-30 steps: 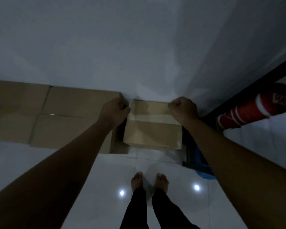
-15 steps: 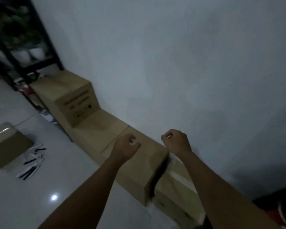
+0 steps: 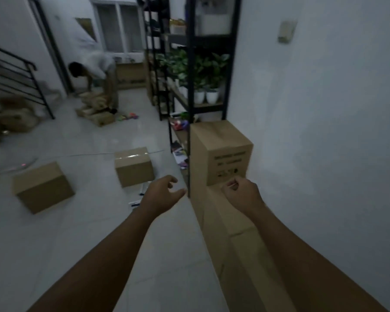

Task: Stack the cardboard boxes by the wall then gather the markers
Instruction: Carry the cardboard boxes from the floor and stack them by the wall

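Note:
A row of cardboard boxes (image 3: 232,221) lies along the white wall on the right, with one printed box (image 3: 221,152) stacked on top at the far end. Two loose boxes sit on the floor: one in the middle (image 3: 134,166), one at the left (image 3: 42,186). Markers (image 3: 136,202) lie on the tiles just beyond my left hand. My left hand (image 3: 164,193) hovers over the floor, fingers loosely spread, holding nothing. My right hand (image 3: 241,193) hangs above the row of boxes with its fingers curled, empty.
A black metal shelf (image 3: 189,93) with potted plants stands past the stacked box. Another person (image 3: 95,70) bends over a pile of boxes at the far end. A stair railing (image 3: 16,75) and more clutter stand at the left.
Both hands let go of the small box by the wall and lifted off. My view swung left from the wall to the room, bringing the loose boxes and markers into sight.

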